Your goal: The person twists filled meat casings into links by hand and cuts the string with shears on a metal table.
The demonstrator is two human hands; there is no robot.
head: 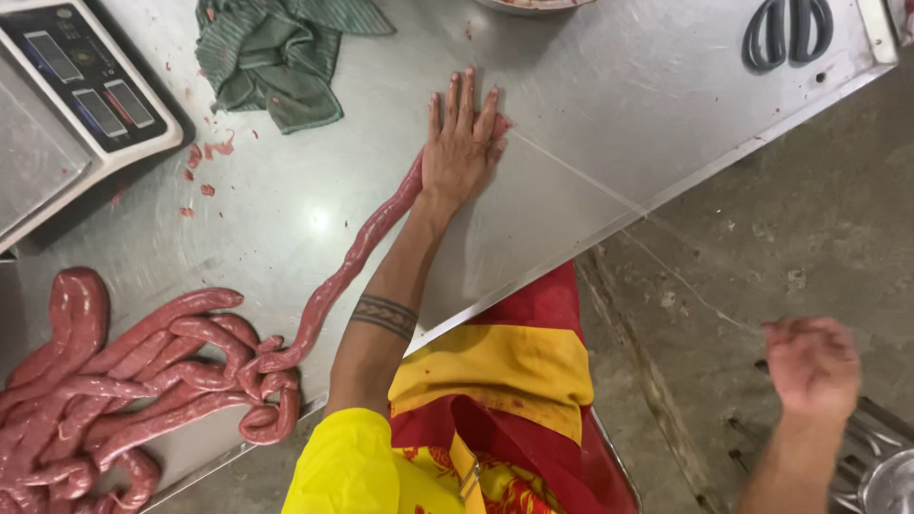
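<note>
Stainless steel fills most of our view from the head camera: a worn metal surface (609, 86) flecked with scraps of raw meat, its edge cutting diagonally above a stained concrete floor (762, 247).

Our left hand (460, 143) lies flat and spread, fingers straight, pinning the far end of a long raw sausage (357, 252) against the steel. The pressure appears meant to keep that end from sliding. The sausage runs back along our forearm to a heaped coil of sausage (124, 381) at the lower left corner of the surface.

From under the left hand a thin string (609, 195) stretches taut across the steel, over the edge and toward our right hand (812, 366), which hangs off the surface above the floor. That hand is blurred; it looks curled closed, seemingly pulling the string, though we cannot tell for certain what it grips.

A digital scale (76, 86) sits at the upper left, a crumpled green cloth (276, 57) just beside it. Dark-handled scissors (788, 30) rest near the far right corner, well apart from both hands. Our yellow sleeve (347, 466) and red-and-yellow apron (505, 390) press close to the edge.
</note>
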